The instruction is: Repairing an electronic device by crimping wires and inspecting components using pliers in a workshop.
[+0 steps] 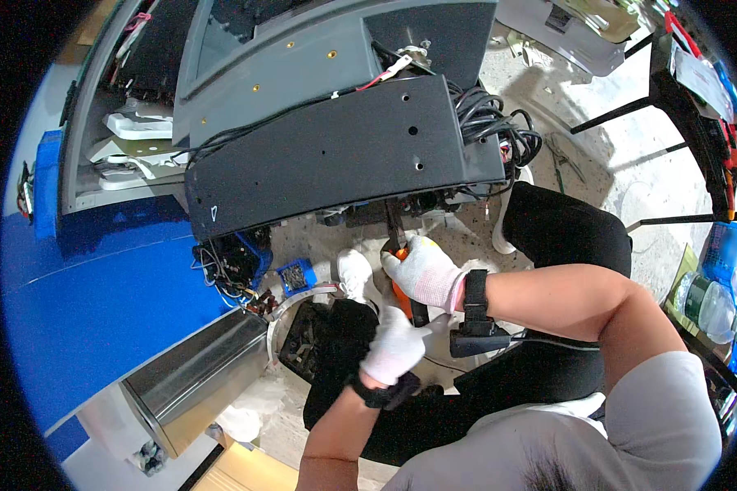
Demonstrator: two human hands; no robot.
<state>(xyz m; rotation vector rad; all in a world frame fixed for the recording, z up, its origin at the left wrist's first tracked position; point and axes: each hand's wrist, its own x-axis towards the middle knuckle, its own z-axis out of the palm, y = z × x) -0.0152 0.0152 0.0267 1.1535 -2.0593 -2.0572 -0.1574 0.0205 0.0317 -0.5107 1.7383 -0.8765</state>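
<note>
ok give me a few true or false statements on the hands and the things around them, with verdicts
1. The left hand and the right hand both wear pale gloves. True.
2. The right hand holds a tool with a green handle. False: it holds an orange-handled tool.
3. Coiled black cables bunch at the right end of the dark panel. True.
4. The small box sits to the right of both hands. False: the small blue box is to their left.
5. The left hand is holding the cables. False: it is well away from them, lower in the picture.
</note>
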